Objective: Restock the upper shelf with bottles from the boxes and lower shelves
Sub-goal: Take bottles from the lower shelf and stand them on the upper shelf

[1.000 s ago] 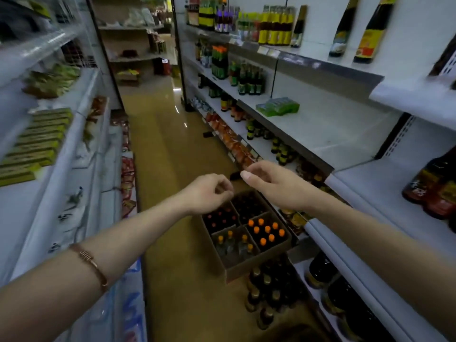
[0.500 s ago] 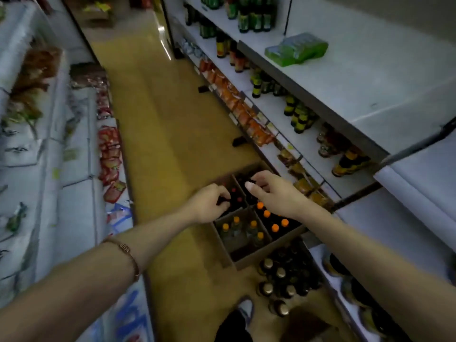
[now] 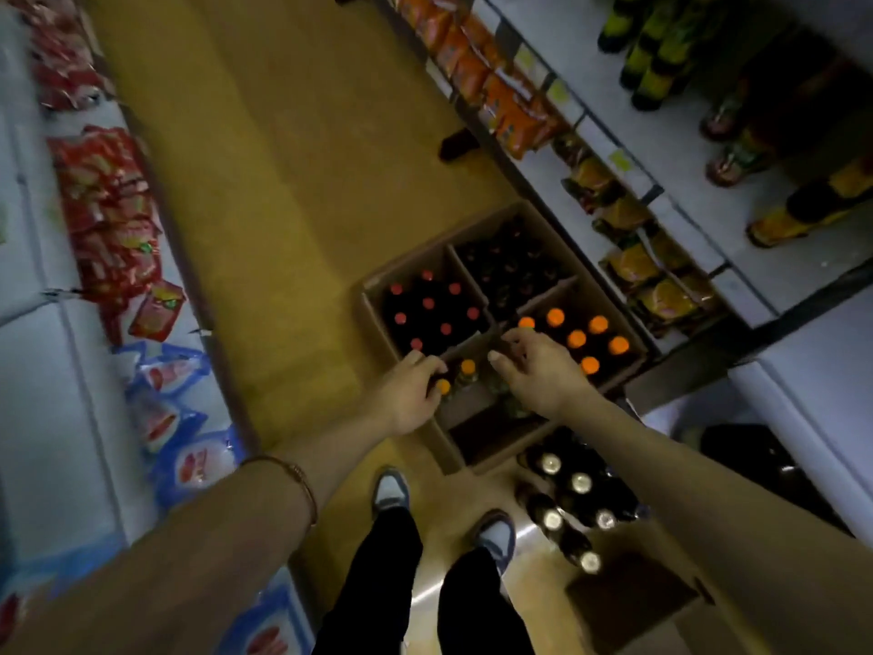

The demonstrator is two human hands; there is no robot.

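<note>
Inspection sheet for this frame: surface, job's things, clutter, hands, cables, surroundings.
Surface: yellowish aisle floor, partly bare.
Job's things: divided cardboard box on the floor, holding red-capped bottles, dark bottles, orange-capped bottles and a few bottles in the near compartment; silver-capped bottles stand on the floor beside it.
Clutter: second cardboard box near the feet; small dark object by the shelf base.
Hands: left hand and right hand reach over the near compartment; neither grips a bottle.
Cables: nothing seen.
Surroundings: shelves on the right with bottles and orange packets; red packets on the left.
</note>
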